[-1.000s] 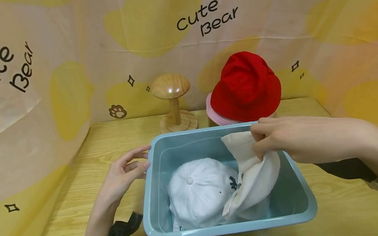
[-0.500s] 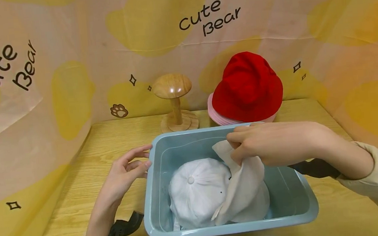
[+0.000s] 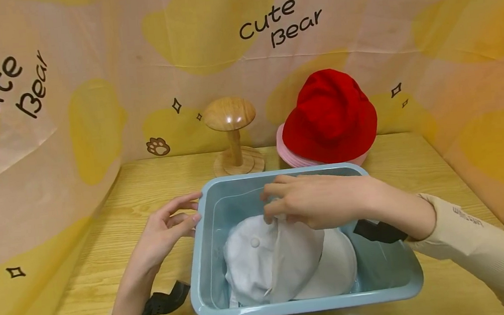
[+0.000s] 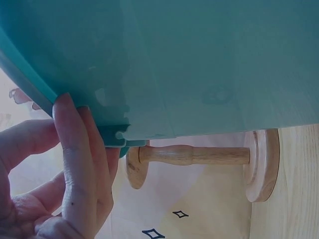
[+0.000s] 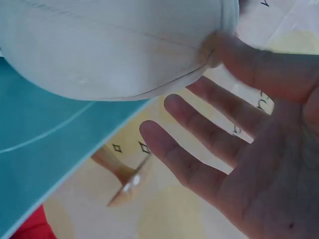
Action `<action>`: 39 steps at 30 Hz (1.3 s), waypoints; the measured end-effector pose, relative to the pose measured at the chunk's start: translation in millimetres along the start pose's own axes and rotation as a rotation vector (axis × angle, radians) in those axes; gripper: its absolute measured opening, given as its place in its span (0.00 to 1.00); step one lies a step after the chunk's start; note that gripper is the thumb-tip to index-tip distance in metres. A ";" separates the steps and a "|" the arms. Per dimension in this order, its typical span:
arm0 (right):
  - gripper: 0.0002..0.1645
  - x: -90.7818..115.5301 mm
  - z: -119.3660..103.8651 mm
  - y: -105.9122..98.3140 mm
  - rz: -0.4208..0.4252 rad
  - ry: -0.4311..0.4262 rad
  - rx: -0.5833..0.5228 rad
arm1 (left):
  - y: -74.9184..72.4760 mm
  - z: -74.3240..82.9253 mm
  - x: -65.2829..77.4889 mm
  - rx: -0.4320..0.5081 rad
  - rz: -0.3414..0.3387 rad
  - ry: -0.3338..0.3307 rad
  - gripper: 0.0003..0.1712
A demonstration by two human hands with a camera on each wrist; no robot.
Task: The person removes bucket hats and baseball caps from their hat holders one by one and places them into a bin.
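My right hand (image 3: 312,202) holds an off-white cloth hat (image 3: 297,256) over the blue basin; in the right wrist view, thumb and index finger meet at the edge of the hat (image 5: 114,50) and the other fingers spread loose. Beneath it, a white baseball cap (image 3: 247,258) with a button on its crown lies in the basin, its brim showing to the right. The held hat covers part of the crown. At the left rim of the basin (image 3: 198,262), the fingers and thumb of my left hand (image 3: 168,225) touch the lip from outside, also seen in the left wrist view.
Behind the basin stands a wooden hat stand (image 3: 233,129). To its right sits a red hat (image 3: 331,115) on a stack of pink hats (image 3: 292,156). A patterned cloth (image 3: 206,41) hangs around the wooden table (image 3: 146,182).
My right hand has moved left across the basin, carrying the off-white hat from the right side onto the white cap's crown. My left hand has stayed at the rim.
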State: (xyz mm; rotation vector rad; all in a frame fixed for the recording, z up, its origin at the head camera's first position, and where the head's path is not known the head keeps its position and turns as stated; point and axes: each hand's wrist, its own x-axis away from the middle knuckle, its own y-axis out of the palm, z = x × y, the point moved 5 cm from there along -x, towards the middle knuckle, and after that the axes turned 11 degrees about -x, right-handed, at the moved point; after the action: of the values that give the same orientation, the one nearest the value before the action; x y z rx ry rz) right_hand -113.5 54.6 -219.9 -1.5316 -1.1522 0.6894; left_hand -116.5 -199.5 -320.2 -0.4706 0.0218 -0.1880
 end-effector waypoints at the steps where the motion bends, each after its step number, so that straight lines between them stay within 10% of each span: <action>1: 0.19 -0.7 1.5 1.1 0.002 0.015 -0.018 | 0.2 -0.1 -0.2 0.001 -0.001 0.001 0.27; 14: 0.24 19.3 20.4 11.7 0.038 0.249 -0.178 | 1.4 1.7 -0.6 0.010 -0.009 0.016 0.27; 39: 0.35 11.2 20.7 30.8 -0.162 0.251 -0.215 | 0.6 1.8 -0.1 -0.006 -0.004 0.035 0.26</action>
State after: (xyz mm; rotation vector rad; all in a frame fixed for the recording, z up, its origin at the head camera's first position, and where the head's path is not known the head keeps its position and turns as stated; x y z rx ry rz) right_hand -117.8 73.6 -253.5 -1.6287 -1.1698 0.2617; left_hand -116.3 -198.1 -318.8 -0.4737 0.0559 -0.2004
